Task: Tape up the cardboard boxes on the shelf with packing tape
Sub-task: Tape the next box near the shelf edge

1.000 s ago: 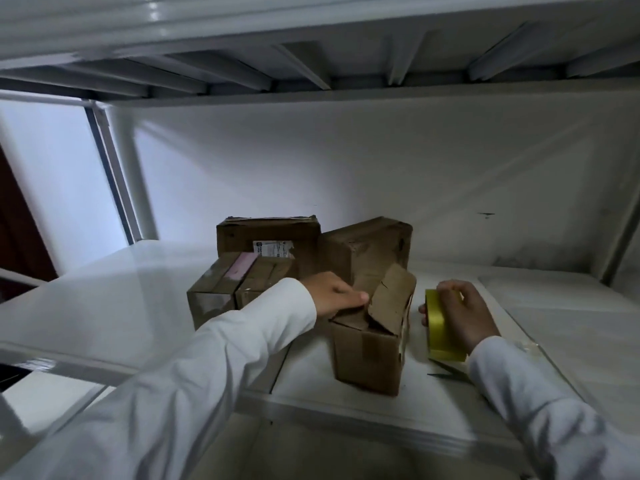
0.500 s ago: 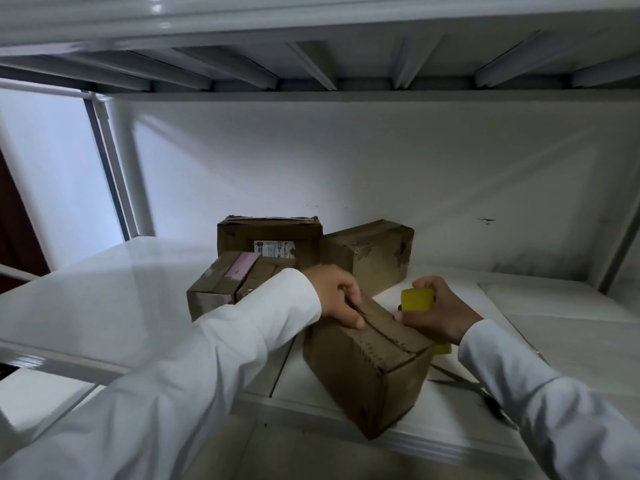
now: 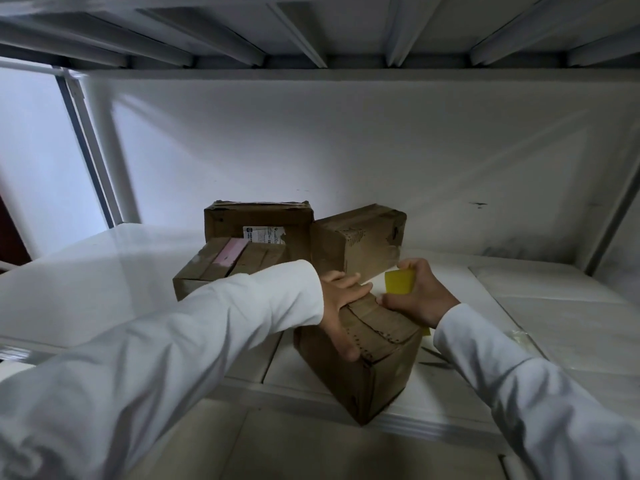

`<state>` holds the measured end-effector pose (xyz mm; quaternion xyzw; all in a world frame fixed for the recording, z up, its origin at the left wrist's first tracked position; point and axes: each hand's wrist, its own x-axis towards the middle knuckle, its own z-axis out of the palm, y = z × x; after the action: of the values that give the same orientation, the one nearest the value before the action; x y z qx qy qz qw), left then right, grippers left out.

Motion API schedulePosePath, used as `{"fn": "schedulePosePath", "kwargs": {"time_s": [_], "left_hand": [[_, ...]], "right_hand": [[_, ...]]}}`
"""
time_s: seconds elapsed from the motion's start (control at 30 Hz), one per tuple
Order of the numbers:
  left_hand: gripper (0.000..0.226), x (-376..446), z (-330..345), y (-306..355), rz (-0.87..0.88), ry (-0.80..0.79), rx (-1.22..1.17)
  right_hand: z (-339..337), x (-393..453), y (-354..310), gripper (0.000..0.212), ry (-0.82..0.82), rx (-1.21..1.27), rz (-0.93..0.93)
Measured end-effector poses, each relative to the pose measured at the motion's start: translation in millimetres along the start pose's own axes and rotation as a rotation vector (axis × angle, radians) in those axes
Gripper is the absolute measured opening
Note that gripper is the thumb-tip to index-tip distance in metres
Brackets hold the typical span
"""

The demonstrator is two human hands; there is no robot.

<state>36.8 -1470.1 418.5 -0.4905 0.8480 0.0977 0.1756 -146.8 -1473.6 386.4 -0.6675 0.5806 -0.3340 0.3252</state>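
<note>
Left hand (image 3: 341,306): fingers (image 3: 356,289) spread and laid flat over the far top edge of the front box (image 3: 367,358), thumb down its near-left face; it presses the closed flaps down and curls round nothing.

Right hand (image 3: 419,299): fingers curled round a yellow tape roll (image 3: 400,281), held at the far right end of the box top, just beside the left fingertips. Whether a tape end is already stuck to the cardboard cannot be told.

Front box: on the shelf (image 3: 554,323) at its near edge, flaps folded shut, one corner overhanging toward the camera. It sits turned on the diagonal; the long axis runs from that near corner back and to the left, toward the hands. The top seam appears to follow the same line.

Progress, as judged: flaps closed and held, no strip visible along the seam; taping of this box appears to be at its start.

Remaining stock: three boxes behind, close together. Pink-strip box (image 3: 228,268), left; labelled box (image 3: 259,220), rear, old tape on its top edge; tilted box (image 3: 360,240), right. Whether these are sealed cannot be told.

Also present: a thin dark item (image 3: 436,358) on the shelf, right of the front box, unidentifiable.
</note>
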Motion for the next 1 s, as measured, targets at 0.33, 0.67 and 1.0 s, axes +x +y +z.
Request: {"fn": "schedulePosePath", "kwargs": {"time_s": [0.33,0.67,1.0], "left_hand": [[0.114,1,13,11,-0.143,0.162,0.225],[0.107,16,15,-10,-0.534,0.124,-0.091],[0.117,29,14,-11,-0.537,0.046,-0.183]], "right_hand": [[-14,-5,11,0.067,0.208,0.064,-0.045],[-44,-15,44,0.051,0.446,0.272,0.027],[21,-19,31,0.043,0.263,0.283,0.052]]}}
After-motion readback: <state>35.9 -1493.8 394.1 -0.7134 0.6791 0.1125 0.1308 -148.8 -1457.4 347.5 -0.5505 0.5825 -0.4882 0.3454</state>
